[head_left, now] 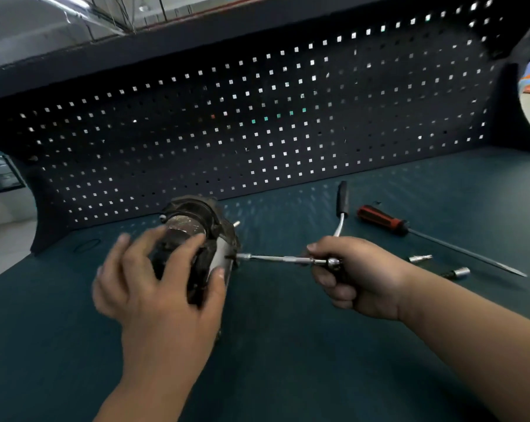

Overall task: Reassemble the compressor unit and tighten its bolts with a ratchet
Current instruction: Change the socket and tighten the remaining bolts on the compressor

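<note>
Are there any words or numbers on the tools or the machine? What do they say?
None can be read.
Compressor: no label shows; it is dark and partly blurred.
Ratchet, screwdriver, sockets: any marks are too small to read.
Pegboard: only holes, no signs.

The left hand [163,281] grips the compressor [196,239] on the bench [288,345]; the right hand [358,278] holds a ratchet [288,259] against its side.
</note>
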Demonstrator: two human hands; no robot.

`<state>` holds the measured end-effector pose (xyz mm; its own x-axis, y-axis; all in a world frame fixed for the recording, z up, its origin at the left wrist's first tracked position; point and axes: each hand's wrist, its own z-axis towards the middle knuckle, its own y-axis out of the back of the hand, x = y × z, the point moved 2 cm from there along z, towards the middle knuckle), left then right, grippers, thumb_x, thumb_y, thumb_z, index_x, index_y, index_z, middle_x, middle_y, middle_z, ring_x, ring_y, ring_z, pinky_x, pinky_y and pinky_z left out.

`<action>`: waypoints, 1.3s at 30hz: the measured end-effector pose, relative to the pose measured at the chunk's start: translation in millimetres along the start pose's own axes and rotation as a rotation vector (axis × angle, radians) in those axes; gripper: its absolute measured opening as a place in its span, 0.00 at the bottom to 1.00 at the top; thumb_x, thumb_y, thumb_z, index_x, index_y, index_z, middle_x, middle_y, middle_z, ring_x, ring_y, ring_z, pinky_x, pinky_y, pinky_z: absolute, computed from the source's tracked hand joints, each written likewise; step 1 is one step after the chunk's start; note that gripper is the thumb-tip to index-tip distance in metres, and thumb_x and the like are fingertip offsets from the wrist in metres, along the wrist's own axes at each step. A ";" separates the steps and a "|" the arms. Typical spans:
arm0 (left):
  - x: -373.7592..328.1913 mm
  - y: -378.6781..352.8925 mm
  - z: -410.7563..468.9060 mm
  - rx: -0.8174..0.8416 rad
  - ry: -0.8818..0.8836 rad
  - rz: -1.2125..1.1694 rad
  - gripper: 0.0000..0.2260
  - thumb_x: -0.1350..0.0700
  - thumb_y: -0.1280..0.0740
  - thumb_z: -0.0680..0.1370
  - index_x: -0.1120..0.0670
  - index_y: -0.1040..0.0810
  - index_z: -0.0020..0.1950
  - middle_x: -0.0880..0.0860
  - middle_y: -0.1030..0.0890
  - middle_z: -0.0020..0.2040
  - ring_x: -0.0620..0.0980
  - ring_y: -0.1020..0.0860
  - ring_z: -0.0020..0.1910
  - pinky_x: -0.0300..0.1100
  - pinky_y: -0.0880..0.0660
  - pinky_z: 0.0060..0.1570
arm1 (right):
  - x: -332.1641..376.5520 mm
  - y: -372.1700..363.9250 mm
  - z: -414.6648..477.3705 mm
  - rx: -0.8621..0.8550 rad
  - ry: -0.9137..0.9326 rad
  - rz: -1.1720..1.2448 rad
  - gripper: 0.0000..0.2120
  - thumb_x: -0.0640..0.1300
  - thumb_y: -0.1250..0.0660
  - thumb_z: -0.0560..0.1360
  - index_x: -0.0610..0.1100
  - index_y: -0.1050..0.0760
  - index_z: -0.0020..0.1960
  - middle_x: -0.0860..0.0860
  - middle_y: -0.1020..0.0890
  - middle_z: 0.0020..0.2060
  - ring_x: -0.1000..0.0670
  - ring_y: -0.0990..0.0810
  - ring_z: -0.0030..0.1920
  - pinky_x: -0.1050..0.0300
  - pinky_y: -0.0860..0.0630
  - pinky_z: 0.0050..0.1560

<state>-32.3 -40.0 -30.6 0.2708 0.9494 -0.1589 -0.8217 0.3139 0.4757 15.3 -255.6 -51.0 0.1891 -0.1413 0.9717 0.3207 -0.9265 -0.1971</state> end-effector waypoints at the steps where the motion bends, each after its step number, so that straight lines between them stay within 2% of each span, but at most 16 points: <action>1: -12.1 -2.2 -5.4 -0.010 -0.105 0.000 0.19 0.46 0.37 0.72 0.54 0.19 0.57 0.57 0.28 0.60 0.60 0.36 0.63 0.60 0.39 0.62 | -0.5 0.7 1.8 0.041 -0.011 -0.010 0.12 0.46 0.41 0.77 0.45 0.29 0.35 0.49 0.33 0.21 0.53 0.42 0.18 0.65 0.42 0.21; 2: -26.7 -6.3 -12.0 0.033 -0.221 0.001 0.18 0.47 0.38 0.72 0.55 0.19 0.56 0.57 0.24 0.55 0.59 0.32 0.58 0.55 0.36 0.58 | -0.4 1.0 2.2 0.084 -0.036 -0.029 0.15 0.48 0.41 0.77 0.46 0.29 0.32 0.50 0.34 0.20 0.54 0.43 0.17 0.65 0.43 0.20; 4: -53.3 -20.2 -26.0 0.254 -0.366 0.031 0.19 0.47 0.40 0.74 0.56 0.19 0.55 0.54 0.21 0.47 0.56 0.25 0.48 0.48 0.31 0.49 | -1.2 1.9 1.6 0.169 -0.100 -0.056 0.17 0.54 0.42 0.78 0.45 0.28 0.35 0.51 0.36 0.19 0.54 0.44 0.16 0.66 0.44 0.19; 6: -68.7 -30.4 -30.8 0.543 -0.297 0.068 0.16 0.44 0.45 0.75 0.50 0.23 0.52 0.46 0.22 0.40 0.50 0.21 0.40 0.43 0.29 0.38 | -5.6 5.4 3.2 0.200 -0.136 -0.016 0.23 0.61 0.45 0.77 0.44 0.27 0.40 0.51 0.38 0.18 0.54 0.44 0.16 0.66 0.44 0.20; 8: -69.5 -37.7 -31.0 0.650 -0.140 0.077 0.10 0.40 0.53 0.77 0.43 0.37 0.47 0.43 0.28 0.36 0.46 0.24 0.41 0.41 0.33 0.36 | -11.8 7.1 5.8 0.184 -0.134 0.070 0.25 0.63 0.48 0.78 0.43 0.27 0.41 0.50 0.37 0.19 0.53 0.43 0.18 0.65 0.44 0.21; 9: -64.0 -41.2 -34.7 0.642 -0.100 0.001 0.11 0.38 0.56 0.76 0.43 0.41 0.44 0.44 0.31 0.34 0.48 0.26 0.44 0.44 0.34 0.37 | -14.8 5.9 6.6 0.195 -0.137 0.124 0.24 0.61 0.49 0.78 0.43 0.27 0.41 0.50 0.36 0.20 0.52 0.43 0.18 0.64 0.43 0.22; 11: -54.5 -46.0 -39.5 0.608 0.000 -0.188 0.14 0.38 0.57 0.76 0.45 0.41 0.40 0.46 0.31 0.31 0.49 0.29 0.41 0.49 0.34 0.37 | -16.2 -1.1 6.0 0.261 -0.150 0.241 0.18 0.55 0.49 0.77 0.44 0.27 0.41 0.50 0.35 0.22 0.52 0.41 0.20 0.62 0.40 0.23; 13: -48.1 -45.8 -41.6 0.527 0.029 -0.289 0.12 0.43 0.51 0.80 0.45 0.40 0.39 0.46 0.29 0.30 0.48 0.30 0.36 0.52 0.34 0.36 | -14.8 -8.5 5.7 0.334 -0.139 0.330 0.13 0.50 0.47 0.71 0.45 0.28 0.39 0.50 0.33 0.24 0.52 0.39 0.21 0.62 0.37 0.23; 15: -42.9 -46.9 -43.6 0.506 0.029 -0.330 0.09 0.43 0.47 0.78 0.43 0.39 0.39 0.44 0.28 0.31 0.47 0.30 0.34 0.52 0.33 0.35 | -14.0 -13.2 5.0 0.367 -0.125 0.342 0.11 0.49 0.46 0.68 0.45 0.28 0.36 0.49 0.33 0.25 0.51 0.38 0.22 0.62 0.36 0.24; 18: -38.7 -47.0 -45.4 0.527 -0.006 -0.359 0.07 0.39 0.50 0.75 0.39 0.39 0.42 0.41 0.27 0.36 0.42 0.32 0.30 0.50 0.33 0.33 | -14.1 -13.9 4.6 0.384 -0.129 0.304 0.12 0.49 0.47 0.69 0.45 0.29 0.33 0.49 0.33 0.25 0.51 0.37 0.22 0.61 0.36 0.25; 23: -37.6 -45.3 -44.1 0.504 -0.024 -0.485 0.09 0.43 0.47 0.78 0.47 0.35 0.45 0.42 0.28 0.33 0.39 0.33 0.28 0.39 0.36 0.29 | -10.4 -13.3 -1.4 0.432 -0.120 0.382 0.12 0.47 0.44 0.68 0.43 0.25 0.36 0.48 0.29 0.26 0.51 0.34 0.22 0.60 0.34 0.25; 26: -36.5 -44.7 -43.9 0.486 0.015 -0.517 0.09 0.42 0.47 0.77 0.46 0.35 0.46 0.41 0.27 0.32 0.39 0.33 0.28 0.34 0.37 0.29 | -9.8 -18.0 -3.8 0.423 -0.102 0.414 0.12 0.46 0.43 0.67 0.41 0.25 0.36 0.47 0.28 0.26 0.50 0.33 0.21 0.58 0.32 0.25; 29: -34.6 -45.7 -47.5 0.503 0.038 -0.544 0.12 0.39 0.49 0.75 0.45 0.34 0.48 0.47 0.24 0.37 0.43 0.28 0.32 0.41 0.31 0.34 | -11.1 -22.6 -4.7 0.374 -0.091 0.423 0.12 0.47 0.43 0.68 0.41 0.26 0.37 0.48 0.31 0.23 0.50 0.35 0.21 0.58 0.33 0.24; 33: -35.9 -47.1 -50.6 0.573 0.047 -0.606 0.15 0.38 0.49 0.76 0.47 0.32 0.49 0.51 0.20 0.40 0.50 0.22 0.40 0.51 0.26 0.41 | -11.6 -26.6 -5.6 0.322 -0.058 0.409 0.17 0.51 0.42 0.70 0.44 0.24 0.29 0.50 0.36 0.20 0.52 0.37 0.20 0.59 0.35 0.24; 36: -33.8 -46.5 -48.7 0.572 0.061 -0.620 0.18 0.39 0.49 0.75 0.51 0.30 0.47 0.52 0.21 0.39 0.51 0.23 0.38 0.53 0.27 0.40 | -10.6 -27.1 -7.6 0.327 -0.069 0.381 0.18 0.51 0.43 0.71 0.45 0.22 0.29 0.50 0.35 0.22 0.51 0.35 0.21 0.59 0.33 0.26; 39: -33.3 -44.8 -47.1 0.617 0.024 -0.581 0.18 0.37 0.50 0.74 0.50 0.32 0.47 0.51 0.22 0.39 0.48 0.25 0.37 0.52 0.28 0.40 | -9.5 -27.2 -8.9 0.304 -0.083 0.326 0.16 0.52 0.42 0.68 0.45 0.23 0.29 0.49 0.36 0.22 0.50 0.35 0.22 0.58 0.33 0.26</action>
<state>-28.1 -85.7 -87.3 0.5486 0.6391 -0.5391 -0.1328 0.7032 0.6985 -3.5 -232.1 -53.7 0.3949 -0.3686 0.8416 0.4881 -0.6919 -0.5320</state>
